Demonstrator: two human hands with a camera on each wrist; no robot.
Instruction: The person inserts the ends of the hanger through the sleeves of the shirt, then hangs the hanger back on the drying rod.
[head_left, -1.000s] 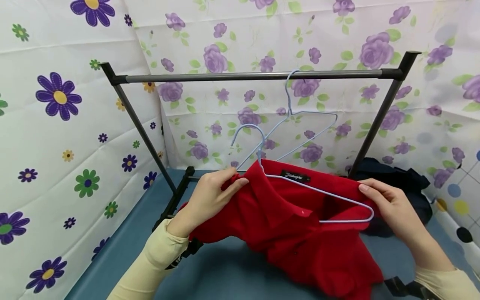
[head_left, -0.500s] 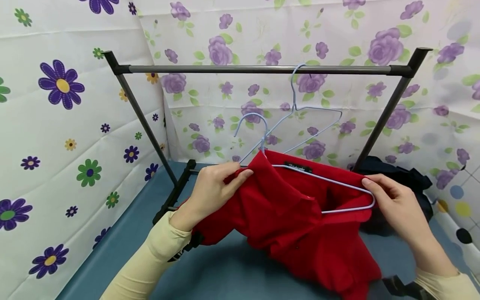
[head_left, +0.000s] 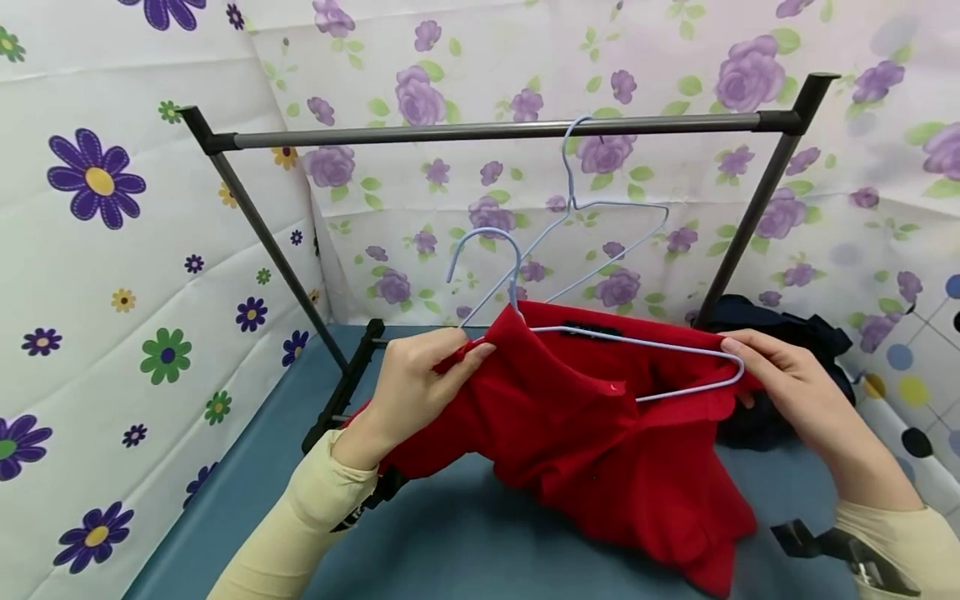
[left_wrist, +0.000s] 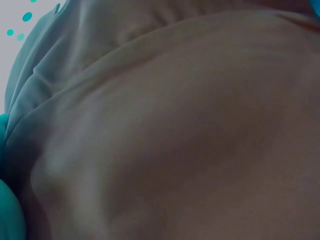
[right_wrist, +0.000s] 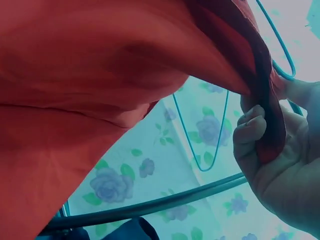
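A red collared shirt (head_left: 585,425) hangs between both hands in the head view, with a light blue wire hanger (head_left: 516,271) partly inside its neck. My left hand (head_left: 416,387) pinches the shirt by the shoulder beside the collar, just below the hanger's hook. At the other shoulder my right hand (head_left: 795,392) pinches the fabric, its fingertips right at the hanger's rounded end. In the right wrist view the fingers (right_wrist: 250,130) curl round the shirt edge. Close, blurred fabric (left_wrist: 175,125) fills most of the left wrist view, hiding the left hand's grip.
A dark metal clothes rack (head_left: 337,137) stands behind the shirt, and a second blue wire hanger (head_left: 567,167) hangs from its bar. Dark folded cloth (head_left: 780,333) lies behind the right hand. A blue surface (head_left: 480,542) extends below, with flowered sheets (head_left: 420,192) behind.
The hanger's right end has risen relative to the shirt, up to the right fingertips. Its wire now crosses the collar label. Both hands keep their pinch on the shoulders.
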